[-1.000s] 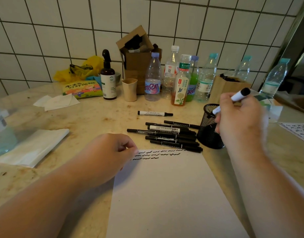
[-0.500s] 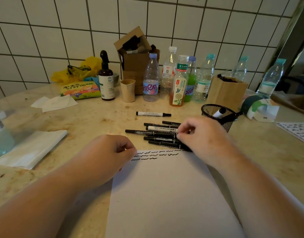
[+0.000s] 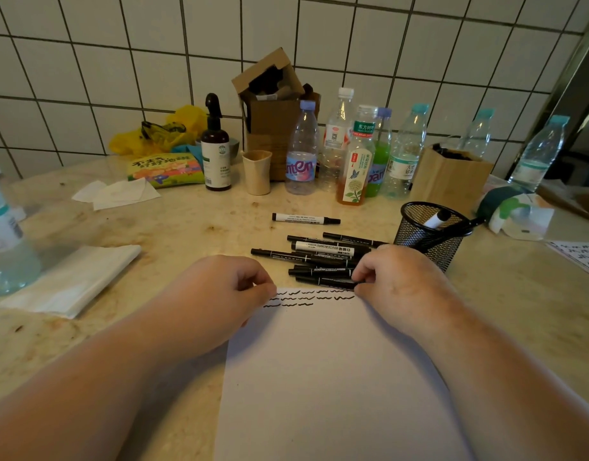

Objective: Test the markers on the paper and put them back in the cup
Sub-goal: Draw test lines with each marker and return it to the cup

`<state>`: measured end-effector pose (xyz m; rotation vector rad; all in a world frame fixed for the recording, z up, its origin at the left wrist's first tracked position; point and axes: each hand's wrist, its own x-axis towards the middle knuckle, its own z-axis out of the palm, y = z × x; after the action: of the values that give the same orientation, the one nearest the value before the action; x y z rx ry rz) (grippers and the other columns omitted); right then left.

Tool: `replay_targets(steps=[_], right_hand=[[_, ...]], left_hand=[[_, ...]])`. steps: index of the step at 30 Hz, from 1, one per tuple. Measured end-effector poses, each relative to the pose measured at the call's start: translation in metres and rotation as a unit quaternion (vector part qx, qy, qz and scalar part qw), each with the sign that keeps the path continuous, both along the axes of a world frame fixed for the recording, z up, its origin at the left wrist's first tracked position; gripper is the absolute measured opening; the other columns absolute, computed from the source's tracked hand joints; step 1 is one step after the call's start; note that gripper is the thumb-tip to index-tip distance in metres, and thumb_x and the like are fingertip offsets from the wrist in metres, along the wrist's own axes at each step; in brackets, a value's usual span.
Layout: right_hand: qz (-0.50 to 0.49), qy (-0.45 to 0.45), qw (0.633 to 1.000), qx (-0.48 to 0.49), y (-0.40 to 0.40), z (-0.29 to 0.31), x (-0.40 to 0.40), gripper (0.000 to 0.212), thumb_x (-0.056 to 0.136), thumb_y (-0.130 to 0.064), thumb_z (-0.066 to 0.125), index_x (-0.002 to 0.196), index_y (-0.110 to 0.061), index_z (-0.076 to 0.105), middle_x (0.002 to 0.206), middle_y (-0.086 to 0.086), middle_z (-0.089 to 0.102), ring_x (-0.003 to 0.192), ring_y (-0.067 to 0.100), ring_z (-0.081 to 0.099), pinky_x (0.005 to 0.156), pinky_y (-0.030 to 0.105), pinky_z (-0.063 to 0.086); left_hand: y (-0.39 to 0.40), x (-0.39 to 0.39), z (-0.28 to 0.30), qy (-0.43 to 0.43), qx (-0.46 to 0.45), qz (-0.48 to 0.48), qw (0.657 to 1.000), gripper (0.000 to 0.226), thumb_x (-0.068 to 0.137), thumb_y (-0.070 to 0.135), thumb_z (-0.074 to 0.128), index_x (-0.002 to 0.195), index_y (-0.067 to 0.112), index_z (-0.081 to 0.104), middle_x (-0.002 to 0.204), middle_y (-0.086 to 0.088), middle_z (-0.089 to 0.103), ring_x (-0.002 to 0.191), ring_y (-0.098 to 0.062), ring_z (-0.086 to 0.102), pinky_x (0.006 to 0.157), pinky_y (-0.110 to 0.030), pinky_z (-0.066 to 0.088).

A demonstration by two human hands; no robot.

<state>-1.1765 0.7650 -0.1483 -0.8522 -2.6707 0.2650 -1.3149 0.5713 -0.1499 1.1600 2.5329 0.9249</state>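
Note:
A white sheet of paper lies in front of me, with wavy black test lines across its top. Just beyond it lies a pile of several black markers, and one white-barrelled marker lies apart, farther back. A black mesh cup stands right of the pile with one marker inside. My left hand rests as a fist on the paper's top left corner. My right hand pinches the right end of the nearest black marker in the pile.
Several plastic bottles, a brown spray bottle, a beige cup and cardboard boxes line the tiled wall. Folded tissues lie left, a snack packet back left, another written sheet at far right.
My right hand dropped a marker into the mesh cup, then came left and down onto the pile, where it now pinches the nearest marker. My left hand stayed put.

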Motion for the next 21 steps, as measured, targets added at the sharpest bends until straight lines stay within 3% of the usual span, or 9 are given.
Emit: replay_targets(steps=[7, 14, 18, 21], right_hand=[[0.015, -0.016, 1.000, -0.014, -0.001, -0.001, -0.001, 0.004, 0.089, -0.027, 0.072, 0.091, -0.030, 0.073, 0.095, -0.008, 0.055, 0.090, 0.015, 0.055, 0.081, 0.031, 0.049], [0.031, 0.010, 0.999, -0.031, -0.006, 0.005, -0.004, 0.007, 0.092, -0.024, 0.070, 0.090, -0.031, 0.071, 0.096, -0.008, 0.054, 0.092, 0.015, 0.055, 0.082, 0.033, 0.048], [0.016, 0.033, 0.990, -0.138, -0.010, 0.029, 0.000, 0.009, 0.095, -0.025, 0.067, 0.088, -0.032, 0.067, 0.083, -0.008, 0.060, 0.075, 0.007, 0.055, 0.063, 0.024, 0.040], [0.003, -0.015, 0.985, -0.170, -0.015, 0.050, 0.007, 0.008, 0.097, -0.029, 0.064, 0.089, -0.030, 0.066, 0.081, -0.007, 0.062, 0.076, 0.008, 0.056, 0.062, 0.025, 0.039]], left_hand=[[0.001, 0.000, 0.001, 0.007, 0.000, -0.004, 1.000, 0.019, 0.092, 0.046, 0.057, 0.077, 0.038, 0.067, 0.064, 0.010, 0.069, 0.058, -0.004, 0.063, 0.054, -0.020, 0.045], [0.003, 0.001, -0.001, 0.007, -0.010, -0.035, 0.999, 0.017, 0.093, 0.044, 0.058, 0.082, 0.037, 0.067, 0.060, 0.024, 0.064, 0.051, 0.007, 0.057, 0.044, -0.009, 0.036], [0.001, 0.002, -0.002, 0.011, -0.014, -0.042, 0.999, 0.016, 0.093, 0.044, 0.057, 0.087, 0.037, 0.069, 0.063, 0.023, 0.065, 0.054, 0.007, 0.057, 0.047, -0.009, 0.038], [0.001, 0.003, -0.002, 0.013, -0.010, -0.043, 0.999, 0.017, 0.093, 0.044, 0.056, 0.085, 0.038, 0.069, 0.063, 0.018, 0.066, 0.054, 0.003, 0.059, 0.050, -0.013, 0.042]])
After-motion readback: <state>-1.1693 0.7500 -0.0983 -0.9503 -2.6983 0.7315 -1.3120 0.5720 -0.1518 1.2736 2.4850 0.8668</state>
